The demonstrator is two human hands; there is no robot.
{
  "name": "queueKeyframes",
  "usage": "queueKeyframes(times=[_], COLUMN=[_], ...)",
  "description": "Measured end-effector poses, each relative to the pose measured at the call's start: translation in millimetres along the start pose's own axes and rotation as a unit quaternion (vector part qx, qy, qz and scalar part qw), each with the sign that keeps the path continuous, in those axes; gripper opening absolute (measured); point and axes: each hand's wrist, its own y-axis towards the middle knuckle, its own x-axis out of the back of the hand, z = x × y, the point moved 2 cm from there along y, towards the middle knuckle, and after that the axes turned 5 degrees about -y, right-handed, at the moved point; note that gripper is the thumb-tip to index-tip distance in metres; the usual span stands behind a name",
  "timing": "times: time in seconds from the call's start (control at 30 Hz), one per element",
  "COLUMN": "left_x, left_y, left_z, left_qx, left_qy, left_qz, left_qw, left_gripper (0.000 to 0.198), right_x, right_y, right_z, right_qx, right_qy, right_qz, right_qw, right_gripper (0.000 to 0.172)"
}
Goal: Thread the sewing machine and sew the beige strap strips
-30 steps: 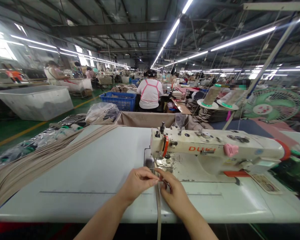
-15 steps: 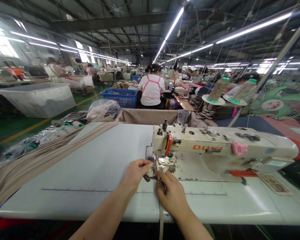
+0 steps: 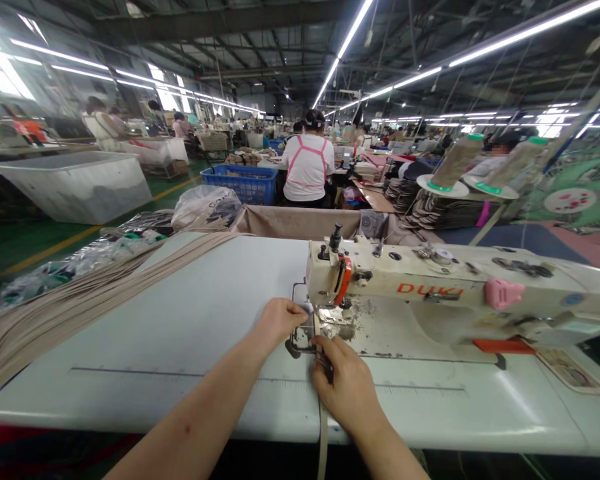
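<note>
A narrow beige strip [image 3: 323,433] runs from below the table's front edge up to the needle area of a white sewing machine [image 3: 380,280]. My right hand [image 3: 344,380] is closed round the strip just in front of the presser foot. On the left of the needle plate, my left hand [image 3: 280,322] has thumb and forefinger pinched together. A thin thread seems to run from those fingertips toward the strip; what they grip is too small to make out.
Long beige strips [image 3: 105,287] lie across the table's left side. Behind the table stand a fabric-lined bin [image 3: 300,223] and a blue basket [image 3: 245,185]. Thread cones [image 3: 457,163] and a green fan [image 3: 570,200] are at right. A person in white [image 3: 307,167] sits ahead.
The view has shifted slightly, so the machine appears a little farther right. Both hands keep nearly the same places by the needle plate, with the strip still in my right hand.
</note>
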Motion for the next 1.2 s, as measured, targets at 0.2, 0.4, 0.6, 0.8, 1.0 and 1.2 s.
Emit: queueKeyframes(times=[0.2,0.4,0.6,0.8,1.0,1.2], left_x=[-0.7,-9.2,-12.4,-14.0,-12.2,-14.2], left_y=[-3.8,0.3,3.8,6.5,5.5,6.2], left_z=[-3.2,5.1,10.4,9.6,7.7,7.8], left_qx=[-0.071,-0.095,-0.106,-0.116,-0.126,-0.129], left_qy=[0.020,-0.006,-0.031,-0.035,-0.022,-0.009], left_qz=[-0.017,-0.024,-0.020,-0.022,-0.027,-0.026], left_qw=[0.997,0.995,0.994,0.992,0.991,0.991], left_gripper=[0.010,0.011,0.010,0.011,0.012,0.013], right_x=[-1.5,-2.7,-2.3,-2.2,-3.2,-3.2], right_y=[2.5,1.8,4.6,5.3,4.9,5.5], right_z=[-1.1,-3.0,-5.1,-5.6,-8.5,-9.2], right_qx=[0.013,0.013,0.023,0.040,0.044,0.037], right_qy=[-0.027,-0.029,-0.028,-0.039,-0.041,-0.043], right_qz=[-0.001,0.011,0.003,-0.006,0.000,0.006], right_qw=[1.000,0.999,0.999,0.998,0.998,0.998], right_gripper=[0.045,0.046,0.038,0.034,0.033,0.034])
